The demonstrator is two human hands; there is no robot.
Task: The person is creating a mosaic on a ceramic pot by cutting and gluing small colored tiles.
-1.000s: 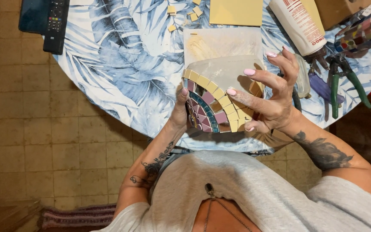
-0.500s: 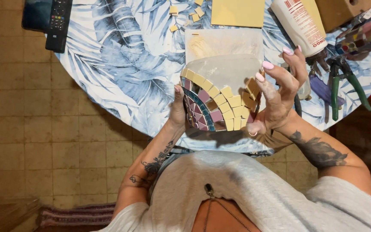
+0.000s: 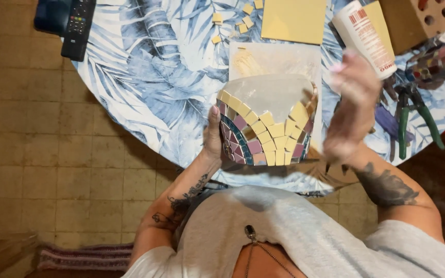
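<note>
Over the near edge of the round table [image 3: 145, 87] with its blue leaf-print cloth, a curved piece [image 3: 266, 121] partly covered in yellow, purple and teal mosaic tiles is gripped at its left side by the left hand [image 3: 213, 135]. Just to its right, apart from it, the right hand [image 3: 351, 110] is raised and blurred, so whether anything is held cannot be told. Beyond lie loose yellow tiles [image 3: 238, 19], a yellow sheet [image 3: 293, 19], a white bottle [image 3: 364, 36], green-handled pliers [image 3: 410, 121] and a remote control [image 3: 78, 28].
</note>
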